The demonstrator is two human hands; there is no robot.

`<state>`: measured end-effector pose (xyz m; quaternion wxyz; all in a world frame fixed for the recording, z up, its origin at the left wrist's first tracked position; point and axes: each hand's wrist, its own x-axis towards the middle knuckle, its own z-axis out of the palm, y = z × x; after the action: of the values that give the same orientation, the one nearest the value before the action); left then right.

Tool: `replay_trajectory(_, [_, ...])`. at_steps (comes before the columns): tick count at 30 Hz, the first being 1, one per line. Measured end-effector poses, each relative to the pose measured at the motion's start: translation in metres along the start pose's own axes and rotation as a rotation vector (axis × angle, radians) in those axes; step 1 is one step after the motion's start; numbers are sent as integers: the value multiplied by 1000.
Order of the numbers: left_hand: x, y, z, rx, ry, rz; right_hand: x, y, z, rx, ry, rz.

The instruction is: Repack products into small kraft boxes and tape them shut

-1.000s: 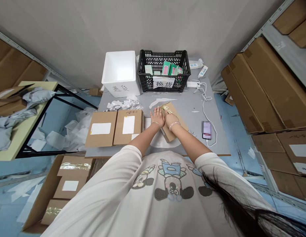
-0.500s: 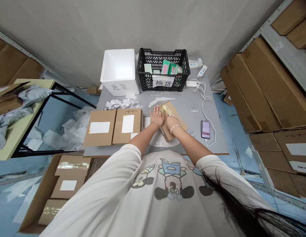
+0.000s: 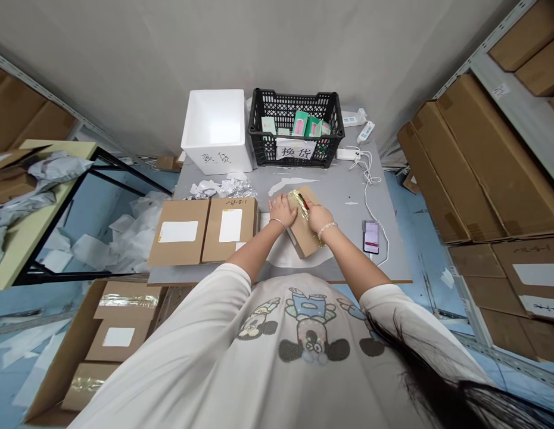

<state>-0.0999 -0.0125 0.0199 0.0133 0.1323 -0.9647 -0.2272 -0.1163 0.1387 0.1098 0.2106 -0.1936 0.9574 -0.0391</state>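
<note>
A brown cardboard box (image 3: 302,235) lies at an angle on the table in front of me, with shiny clear tape along its top. My left hand (image 3: 282,210) rests on the box's left far side, fingers stretched out and pressed against it. Over the top of the box, my right hand (image 3: 318,218) is closed around a small red-and-black tool, apparently a utility knife (image 3: 305,203). Its tip is at the taped seam; the blade itself is too small to make out. Two labelled cardboard boxes (image 3: 231,229) stand side by side to the left.
At the back stand a white foam box (image 3: 217,128) and a black plastic crate (image 3: 296,128) holding small green packages. Crumpled plastic wrap (image 3: 230,186) lies behind the labelled boxes. A phone (image 3: 370,236) on a white cable is at right. Shelves of cartons (image 3: 478,161) flank the table.
My right hand has shifted slightly right and towards me, bringing the red-and-black tool into view. The box has turned slightly, and its tape looks looser along the right side.
</note>
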Motion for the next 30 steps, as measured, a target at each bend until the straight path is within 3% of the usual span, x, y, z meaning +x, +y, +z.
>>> replay_trajectory(8, [39,-21,1,-242,-73,-53,18,-5,7,5,-14,-18])
replay_trajectory(14, [50,-22,13,-443,105,-64,18,-2,10,6,-8,-11])
replay_trajectory(20, [63,-14,23,-667,85,-336,18,-5,10,-6,-15,-16])
replay_trajectory(30, [64,-9,25,-624,81,-344,14,-13,7,-24,-34,-13])
